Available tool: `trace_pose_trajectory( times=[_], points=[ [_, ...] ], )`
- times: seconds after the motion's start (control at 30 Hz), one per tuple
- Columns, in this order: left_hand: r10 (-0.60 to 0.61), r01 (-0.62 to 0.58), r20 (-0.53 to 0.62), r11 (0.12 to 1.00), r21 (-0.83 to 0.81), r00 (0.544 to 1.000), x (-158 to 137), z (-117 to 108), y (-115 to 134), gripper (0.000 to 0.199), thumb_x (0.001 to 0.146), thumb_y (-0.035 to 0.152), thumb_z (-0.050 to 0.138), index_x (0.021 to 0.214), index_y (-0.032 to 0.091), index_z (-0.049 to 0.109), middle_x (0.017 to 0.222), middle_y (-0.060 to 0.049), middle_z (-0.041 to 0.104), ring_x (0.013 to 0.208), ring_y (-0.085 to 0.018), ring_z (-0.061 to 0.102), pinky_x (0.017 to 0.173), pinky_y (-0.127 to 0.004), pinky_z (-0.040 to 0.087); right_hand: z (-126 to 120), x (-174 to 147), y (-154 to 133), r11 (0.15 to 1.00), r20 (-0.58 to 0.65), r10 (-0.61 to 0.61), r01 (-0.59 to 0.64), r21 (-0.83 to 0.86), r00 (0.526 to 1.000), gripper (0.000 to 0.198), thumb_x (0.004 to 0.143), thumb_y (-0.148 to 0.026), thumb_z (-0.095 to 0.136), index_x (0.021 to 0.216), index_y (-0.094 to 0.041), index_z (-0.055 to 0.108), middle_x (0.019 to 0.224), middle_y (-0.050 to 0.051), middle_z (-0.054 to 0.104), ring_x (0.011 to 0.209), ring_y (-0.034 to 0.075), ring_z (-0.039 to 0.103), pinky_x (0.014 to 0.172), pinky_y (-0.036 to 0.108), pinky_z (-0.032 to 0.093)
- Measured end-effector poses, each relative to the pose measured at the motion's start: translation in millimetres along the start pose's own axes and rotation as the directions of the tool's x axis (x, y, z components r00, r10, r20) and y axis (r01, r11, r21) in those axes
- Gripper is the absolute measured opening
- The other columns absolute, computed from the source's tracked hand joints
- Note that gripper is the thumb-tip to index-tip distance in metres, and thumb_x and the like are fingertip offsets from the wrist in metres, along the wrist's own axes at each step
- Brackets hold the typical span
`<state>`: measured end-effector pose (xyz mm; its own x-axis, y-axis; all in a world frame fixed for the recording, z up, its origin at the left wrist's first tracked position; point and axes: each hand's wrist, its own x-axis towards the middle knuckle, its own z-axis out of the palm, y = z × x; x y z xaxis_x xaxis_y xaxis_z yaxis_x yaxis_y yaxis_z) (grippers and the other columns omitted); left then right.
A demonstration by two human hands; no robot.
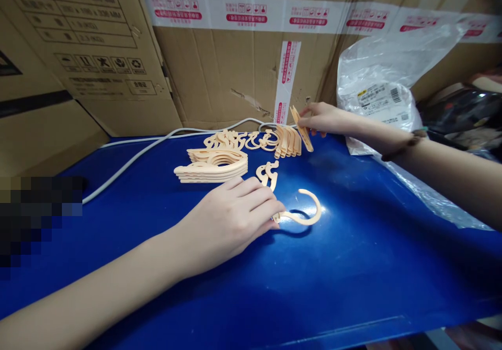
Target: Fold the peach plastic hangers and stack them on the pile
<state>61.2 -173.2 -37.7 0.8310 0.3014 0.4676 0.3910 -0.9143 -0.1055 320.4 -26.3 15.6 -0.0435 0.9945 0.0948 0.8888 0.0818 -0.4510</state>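
My left hand (239, 211) is closed on the base of a cream plastic hanger hook (316, 211), whose curve points right above the blue table. Farther back, my right hand (319, 117) pinches a slim cream hanger arm (303, 130), held tilted beside a row of similar upright pieces (288, 142). A stack of cream hanger arms (214, 171) lies behind my left hand. Loose hooks (225, 139) are heaped behind that stack. Another small group of hooks (269, 172) rests just beyond my left fingers, which partly cover it.
The blue table (333, 287) runs up to cardboard boxes (235, 67) at the back. A white cable (133, 164) crosses the rear left. To the right lies a clear plastic bag (376, 88) with a label. A dark pixelated patch covers the left edge.
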Motion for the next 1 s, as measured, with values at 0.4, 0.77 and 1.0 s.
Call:
trace_pose_trajectory(
  times=[0.4, 0.77, 1.0],
  points=[
    [-0.276, 0.255, -0.137, 0.955, -0.148, 0.951, -1.3, -2.1, -6.6, 0.015, 0.098, 0.020, 0.052, 0.110, 0.015, 0.060, 0.102, -0.005, 0.066, 0.098, -0.019, 0.059, 0.087, -0.032, 0.044, 20.6, -126.9, -16.5, 0.729, 0.387, -0.597, 0.677, -0.102, 0.702, 0.014, 0.080, -0.022, 0.056, 0.088, -0.020, 0.067, 0.076, 0.003, 0.068, 0.062, 0.017, 0.056, 0.057, 0.029, 0.036],
    [-0.318, 0.298, -0.116, 0.941, -0.162, 0.941, -0.8, 4.3, -4.2, 0.015, 0.097, 0.021, 0.053, 0.110, 0.016, 0.059, 0.104, -0.005, 0.067, 0.101, -0.020, 0.059, 0.088, -0.035, 0.045, 41.3, -147.9, -16.9, 0.622, 0.298, -0.681, 0.743, -0.248, 0.669, 0.036, 0.091, -0.037, 0.049, 0.113, -0.015, 0.068, 0.082, 0.011, 0.071, 0.067, 0.021, 0.061, 0.059, 0.032, 0.035],
    [-0.396, 0.375, -0.129, 0.912, -0.164, 0.909, 0.1, 5.5, -3.0, 0.014, 0.095, 0.027, 0.058, 0.103, 0.016, 0.063, 0.096, -0.004, 0.068, 0.092, -0.020, 0.061, 0.083, -0.035, 0.046, 44.5, -142.6, -18.1, 0.794, 0.207, -0.394, 0.218, 0.567, 0.895, 0.036, 0.089, -0.053, 0.057, 0.091, -0.020, 0.072, 0.071, 0.000, 0.063, 0.063, 0.013, 0.053, 0.056, 0.026, 0.037]
  ],
)
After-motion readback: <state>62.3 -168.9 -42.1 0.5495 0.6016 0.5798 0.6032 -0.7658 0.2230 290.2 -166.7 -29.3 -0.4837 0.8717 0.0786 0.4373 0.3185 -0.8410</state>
